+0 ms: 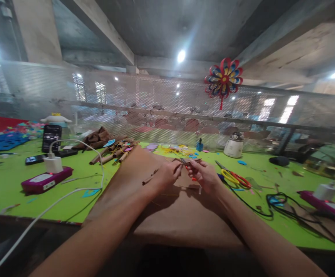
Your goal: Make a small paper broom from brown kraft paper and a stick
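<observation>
A craft workshop: green worktable (17,184) strewn with paper scraps, scissors (232,176), rolled paper sticks (112,152), mesh partition (156,100).

Lying centre on table (17,184): paper sheet (167,215) | sitting left: charger (52,163) on power bank (44,181) | resting right: scissors (233,176) | hanging behind: pinwheel (223,79)

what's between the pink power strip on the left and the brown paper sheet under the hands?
In the head view, mostly bare green table between pink power strip and brown paper sheet, crossed by a white cable; a small blue paper scrap lies there.

Matt brown paper sheet (167,215) covers the smooth green counter (8,184); glossy plastic scissor handles (234,178) (yellow, red) right of centre.
</observation>
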A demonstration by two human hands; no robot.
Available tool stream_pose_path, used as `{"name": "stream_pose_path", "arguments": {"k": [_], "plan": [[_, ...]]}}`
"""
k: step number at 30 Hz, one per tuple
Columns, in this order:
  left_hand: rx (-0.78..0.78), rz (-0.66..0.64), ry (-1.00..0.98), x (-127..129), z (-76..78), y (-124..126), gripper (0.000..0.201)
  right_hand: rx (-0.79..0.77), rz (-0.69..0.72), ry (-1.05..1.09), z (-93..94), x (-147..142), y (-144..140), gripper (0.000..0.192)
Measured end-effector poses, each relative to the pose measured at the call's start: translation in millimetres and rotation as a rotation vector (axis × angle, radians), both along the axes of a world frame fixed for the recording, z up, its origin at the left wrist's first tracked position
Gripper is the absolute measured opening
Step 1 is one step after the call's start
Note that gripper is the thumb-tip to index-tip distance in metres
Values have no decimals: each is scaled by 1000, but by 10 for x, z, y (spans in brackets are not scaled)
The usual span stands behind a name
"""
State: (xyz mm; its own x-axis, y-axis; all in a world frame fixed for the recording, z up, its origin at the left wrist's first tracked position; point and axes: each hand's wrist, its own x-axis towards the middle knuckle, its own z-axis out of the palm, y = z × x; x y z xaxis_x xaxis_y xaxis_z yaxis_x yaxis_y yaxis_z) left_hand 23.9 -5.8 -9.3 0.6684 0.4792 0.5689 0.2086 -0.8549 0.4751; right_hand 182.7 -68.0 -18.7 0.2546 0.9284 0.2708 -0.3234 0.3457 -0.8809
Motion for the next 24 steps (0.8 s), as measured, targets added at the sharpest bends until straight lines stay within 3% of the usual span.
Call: {"name": "stream_pose_path", "arguments": {"k": [4,11,15,24], "plan": [[28,6,-12,-7,38,-28,26,49,51,-7,18,-39,-18,28],[-115,-163,-59,2,62,-68,26,47,51,-48,21,-79,-26,26],[-189,-190,-58,11,47,-55,26,41,42,-57,33,-90,-28,27],[-138,-192,-23,-1,77,-56,27,50,28,-98,34,-85,-44,28]]}}
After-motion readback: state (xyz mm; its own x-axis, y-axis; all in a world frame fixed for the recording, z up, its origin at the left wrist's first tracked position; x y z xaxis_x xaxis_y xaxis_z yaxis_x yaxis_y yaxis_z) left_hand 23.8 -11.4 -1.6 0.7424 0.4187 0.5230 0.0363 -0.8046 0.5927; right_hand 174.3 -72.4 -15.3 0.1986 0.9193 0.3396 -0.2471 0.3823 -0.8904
